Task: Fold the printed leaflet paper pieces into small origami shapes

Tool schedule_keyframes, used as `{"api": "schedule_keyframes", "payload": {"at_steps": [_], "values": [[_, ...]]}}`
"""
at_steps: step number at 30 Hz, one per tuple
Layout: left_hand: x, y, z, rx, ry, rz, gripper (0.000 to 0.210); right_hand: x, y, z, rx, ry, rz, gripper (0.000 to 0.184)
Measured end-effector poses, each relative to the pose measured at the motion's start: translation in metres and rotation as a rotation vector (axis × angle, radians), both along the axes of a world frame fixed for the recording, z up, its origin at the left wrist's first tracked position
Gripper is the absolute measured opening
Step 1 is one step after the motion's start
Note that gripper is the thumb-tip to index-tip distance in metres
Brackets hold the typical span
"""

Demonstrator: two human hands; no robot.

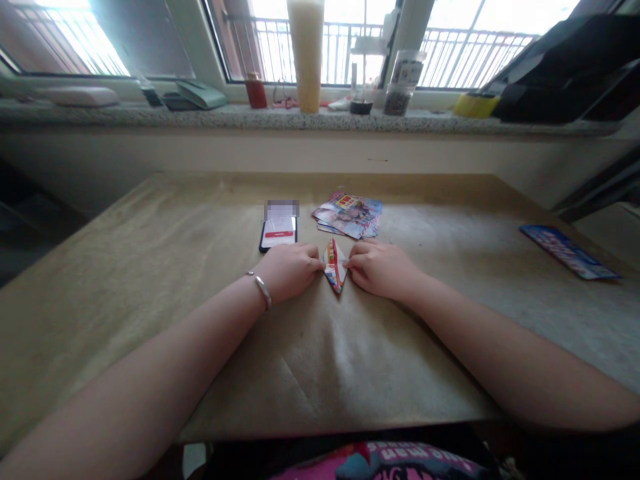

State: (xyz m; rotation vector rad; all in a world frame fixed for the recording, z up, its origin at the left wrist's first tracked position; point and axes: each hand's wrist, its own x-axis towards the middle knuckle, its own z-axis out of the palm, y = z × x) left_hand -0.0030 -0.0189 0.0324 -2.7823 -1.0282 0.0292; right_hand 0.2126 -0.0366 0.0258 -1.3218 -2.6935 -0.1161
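Observation:
A small folded paper (335, 267), diamond-shaped with red, orange and white print, lies on the tan table between my hands. My left hand (293, 270) pinches its left corner, fingers curled in. On the other side my right hand (383, 268) grips the right corner between thumb and fingers. Just behind my left hand is a phone (279, 230) with a lit screen and a red button on it. A stack of colourful printed sheets (350, 213) lies beyond the folded paper.
A blue printed strip (569, 252) lies at the right of the table (150, 280). On the stone windowsill (200, 121) stand a tall yellowish cylinder (307, 60), a red jar (256, 93), a clear container (403, 83), a yellow tape roll (475, 105) and a black bag (560, 73).

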Motion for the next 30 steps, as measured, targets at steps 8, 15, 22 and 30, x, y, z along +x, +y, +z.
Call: {"api": "schedule_keyframes", "payload": {"at_steps": [8, 15, 22, 30], "values": [[-0.005, 0.006, -0.009, -0.07, -0.202, -0.06, 0.028, 0.001, -0.003, 0.002, -0.05, 0.031, -0.041, 0.029], [-0.008, 0.011, -0.013, -0.143, -0.308, -0.114, 0.033, -0.011, -0.019, 0.003, -0.002, 0.024, -0.144, 0.055], [-0.008, 0.011, -0.013, -0.145, -0.365, -0.096, 0.029, -0.015, -0.022, -0.005, -0.012, 0.064, -0.131, 0.052], [-0.005, 0.008, -0.016, -0.104, -0.4, -0.212, 0.03, 0.007, -0.001, -0.008, 0.017, 0.097, 0.114, 0.04]]}}
